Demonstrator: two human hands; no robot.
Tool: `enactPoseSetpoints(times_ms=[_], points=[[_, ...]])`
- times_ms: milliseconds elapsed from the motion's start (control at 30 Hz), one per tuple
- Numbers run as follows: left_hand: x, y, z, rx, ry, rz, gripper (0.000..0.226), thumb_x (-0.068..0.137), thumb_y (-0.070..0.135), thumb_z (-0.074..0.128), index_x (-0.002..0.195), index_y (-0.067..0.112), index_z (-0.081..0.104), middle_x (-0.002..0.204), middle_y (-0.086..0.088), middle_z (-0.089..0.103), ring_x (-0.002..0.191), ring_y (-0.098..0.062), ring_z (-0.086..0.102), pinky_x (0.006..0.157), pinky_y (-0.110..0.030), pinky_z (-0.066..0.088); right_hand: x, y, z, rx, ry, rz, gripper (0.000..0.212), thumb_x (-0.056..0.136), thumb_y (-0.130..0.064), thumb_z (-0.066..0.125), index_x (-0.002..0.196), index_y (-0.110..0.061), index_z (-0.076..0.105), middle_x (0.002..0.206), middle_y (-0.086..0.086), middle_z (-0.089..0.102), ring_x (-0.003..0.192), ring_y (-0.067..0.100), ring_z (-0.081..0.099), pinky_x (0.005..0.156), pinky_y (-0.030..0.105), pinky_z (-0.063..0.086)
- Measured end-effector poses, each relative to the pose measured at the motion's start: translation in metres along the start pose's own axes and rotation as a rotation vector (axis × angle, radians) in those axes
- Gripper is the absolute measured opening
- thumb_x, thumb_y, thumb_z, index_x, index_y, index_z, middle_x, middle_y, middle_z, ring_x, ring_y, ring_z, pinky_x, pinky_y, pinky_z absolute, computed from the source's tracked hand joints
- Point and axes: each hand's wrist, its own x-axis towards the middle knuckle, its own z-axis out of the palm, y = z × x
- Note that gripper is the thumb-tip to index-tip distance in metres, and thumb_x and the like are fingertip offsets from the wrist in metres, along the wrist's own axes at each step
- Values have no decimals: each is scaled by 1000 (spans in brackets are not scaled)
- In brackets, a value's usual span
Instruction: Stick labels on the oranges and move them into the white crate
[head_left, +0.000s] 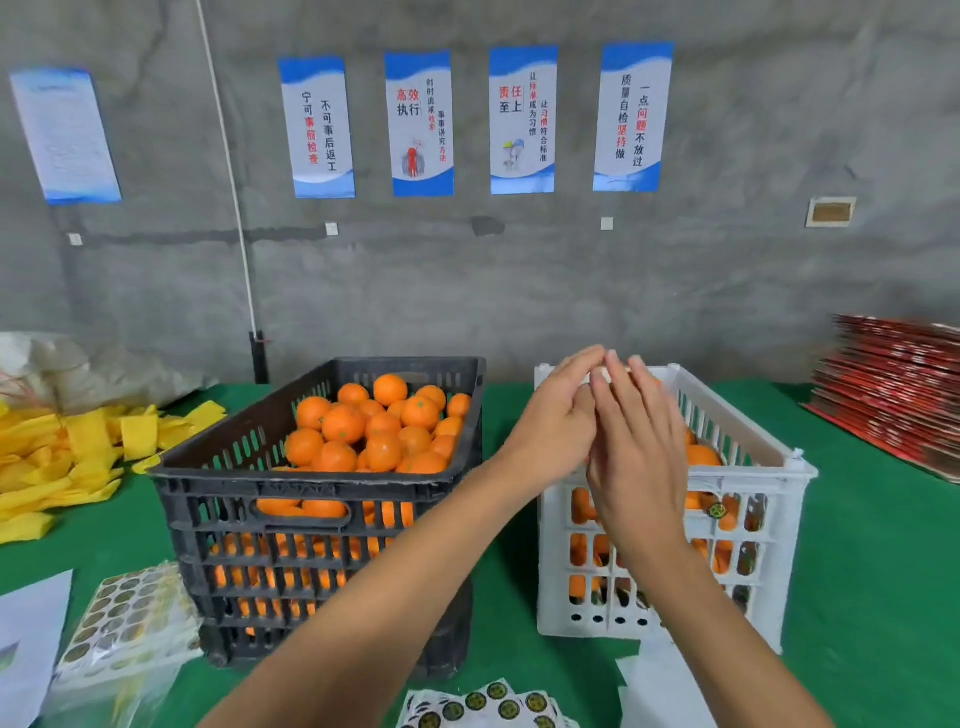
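Table (857, 571) green. Black crate (322, 488) at 9 o'clock, full of oranges (374, 431). White crate (748, 499) at 3, part-filled. Left hand (556, 415) and right hand (639, 447) touching above it, fingers straight; anything held, cannot tell. Labels (483, 704) at 6.

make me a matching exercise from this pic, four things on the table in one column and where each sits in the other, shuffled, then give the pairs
Things
1. black crate
2. white crate
3. yellow wrappers
4. red stack

Places
A. far right edge of the table
B. far left, by the wall
C. left of centre, heaped with unlabelled oranges
D. right of centre, behind the two raised hands

Pairs: 1-C, 2-D, 3-B, 4-A
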Motion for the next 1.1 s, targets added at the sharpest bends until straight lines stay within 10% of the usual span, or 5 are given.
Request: enactPoseSetpoints(times_ms=[200, 533, 867, 1100], points=[[25, -47, -85, 554, 14, -274, 34, 105, 17, 54, 137, 14, 64, 145, -11, 58, 137, -29, 51, 116, -37, 38, 10, -25, 19, 282, -126, -48, 32, 102, -16, 57, 131, -9, 69, 132, 7, 68, 132, 24, 57, 115, 42, 40], [-27, -145, -259, 1123, -668, -1233, 65, 97, 55, 65, 142, 7, 61, 143, -15, 62, 127, -32, 62, 113, -47, 47, -10, -96, 92, 851, -318, 131, 60, 109, -43, 22, 96, -26, 77, 101, -22, 68, 111, 1, 57, 111, 29, 35], [-21, -144, -249, 1121, -565, -1238, 82, 96, 43, 73, 159, 7, 36, 160, -16, 42, 142, -34, 49, 113, -43, 45, -22, -110, 109, 992, -86, 256, 58, 110, -36, 23, 79, -23, 69, 94, -17, 63, 102, 11, 61, 108, 48, 40], [-18, -130, -241, 1222, -619, -1220, 52, 106, 26, 58, 151, 3, 46, 159, -14, 44, 145, -29, 46, 112, -38, 42, -23, -115, 106, 1028, -69, 281, 56, 109, -32, 24, 77, -19, 69, 92, -18, 62, 101, 12, 59, 106, 54, 40]])
